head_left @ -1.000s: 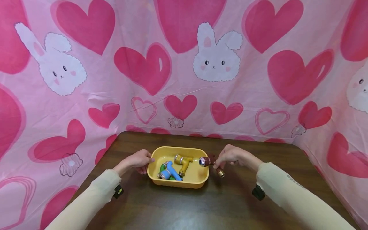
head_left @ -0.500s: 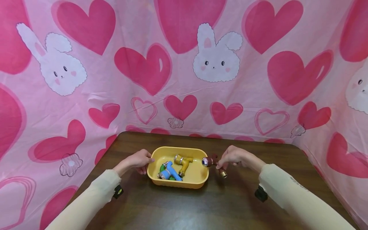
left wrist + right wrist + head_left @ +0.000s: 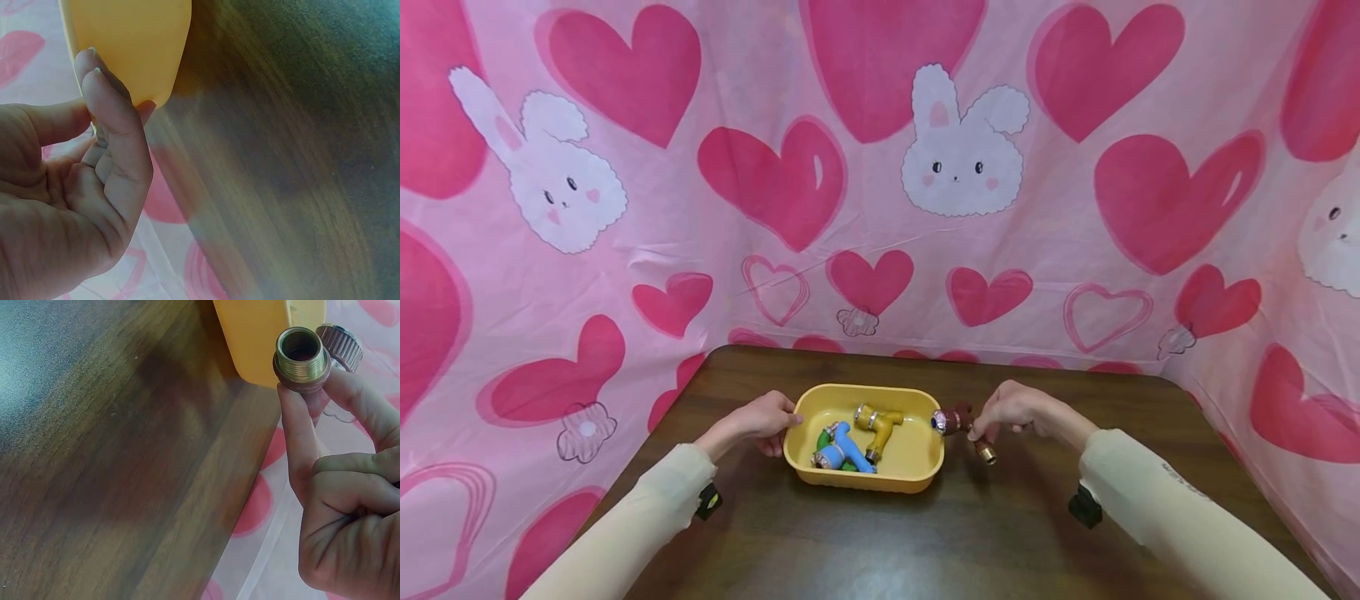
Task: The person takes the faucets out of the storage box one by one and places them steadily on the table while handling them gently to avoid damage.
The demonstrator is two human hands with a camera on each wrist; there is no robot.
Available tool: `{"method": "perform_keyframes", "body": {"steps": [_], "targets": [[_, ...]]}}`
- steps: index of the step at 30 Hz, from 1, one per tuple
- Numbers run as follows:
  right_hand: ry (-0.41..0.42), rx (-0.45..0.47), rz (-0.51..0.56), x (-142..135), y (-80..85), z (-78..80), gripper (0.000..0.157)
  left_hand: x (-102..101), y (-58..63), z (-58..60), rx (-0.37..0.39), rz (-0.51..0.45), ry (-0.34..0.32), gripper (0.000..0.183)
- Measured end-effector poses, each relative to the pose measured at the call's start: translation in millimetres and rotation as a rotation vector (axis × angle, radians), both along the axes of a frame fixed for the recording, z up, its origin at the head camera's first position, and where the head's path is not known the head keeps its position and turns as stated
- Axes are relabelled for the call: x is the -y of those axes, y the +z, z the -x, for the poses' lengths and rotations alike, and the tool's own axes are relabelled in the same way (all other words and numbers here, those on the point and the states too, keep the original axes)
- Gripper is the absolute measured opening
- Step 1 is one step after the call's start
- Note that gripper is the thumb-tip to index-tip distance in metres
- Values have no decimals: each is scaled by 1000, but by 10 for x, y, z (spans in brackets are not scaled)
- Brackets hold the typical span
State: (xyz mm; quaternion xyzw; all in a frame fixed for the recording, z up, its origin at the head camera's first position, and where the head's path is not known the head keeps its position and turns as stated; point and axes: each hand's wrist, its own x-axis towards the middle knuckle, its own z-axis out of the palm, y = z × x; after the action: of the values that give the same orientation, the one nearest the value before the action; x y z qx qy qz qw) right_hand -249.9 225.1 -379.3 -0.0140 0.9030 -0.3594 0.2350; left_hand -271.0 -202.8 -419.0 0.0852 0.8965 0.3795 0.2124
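In the head view my left hand (image 3: pixel 769 423) pinches the left rim of a yellow plastic tub (image 3: pixel 917 478). The left wrist view has its thumb and fingers on the edge of the tub (image 3: pixel 134 44). To the right, my right hand (image 3: pixel 1017 412) holds a dark red tap (image 3: pixel 957 419) between thumb and finger, its chrome end at the tub's right rim. The brass threaded end of this tap (image 3: pixel 301 359) faces the right wrist camera. Inside the tub lie a mustard-yellow tap (image 3: pixel 880 425), a blue tap (image 3: pixel 848 450) and a partly hidden green tap (image 3: pixel 824 438).
The tub stands on a dark brown wooden table (image 3: pixel 850 550). Behind and beside the table hangs a pink cloth (image 3: pixel 880 225) printed with hearts and rabbits. A dark wrist camera (image 3: pixel 1084 507) hangs beneath the right sleeve.
My right hand has shifted a little to the right with the dark red tap, whose chrome end has moved from over the tub to its rim. The left hand and tub stay in place.
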Motion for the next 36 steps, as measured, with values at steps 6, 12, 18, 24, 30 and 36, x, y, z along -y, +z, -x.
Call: {"method": "perform_keyframes", "body": {"steps": [6, 12, 18, 24, 30, 36], "targets": [[-5, -3, 4, -18, 8, -2, 18, 12, -48, 18, 8, -1, 15, 19], [19, 8, 28, -72, 11, -6, 19, 13, -47, 17, 10, -2, 16, 19], [2, -7, -1, -107, -10, -14, 20, 8, -46, 5, 6, 1, 12, 20], [-17, -15, 10, -141, -12, -19, 20, 10, -42, 2, 1, 7, 7, 20], [-27, -16, 37, -191, -62, -8, 20, 16, -43, 6, 0, 2, 4, 20], [-33, -13, 44, -237, -82, 9, 21, 15, -20, 2, 0, -3, 4, 20]]}}
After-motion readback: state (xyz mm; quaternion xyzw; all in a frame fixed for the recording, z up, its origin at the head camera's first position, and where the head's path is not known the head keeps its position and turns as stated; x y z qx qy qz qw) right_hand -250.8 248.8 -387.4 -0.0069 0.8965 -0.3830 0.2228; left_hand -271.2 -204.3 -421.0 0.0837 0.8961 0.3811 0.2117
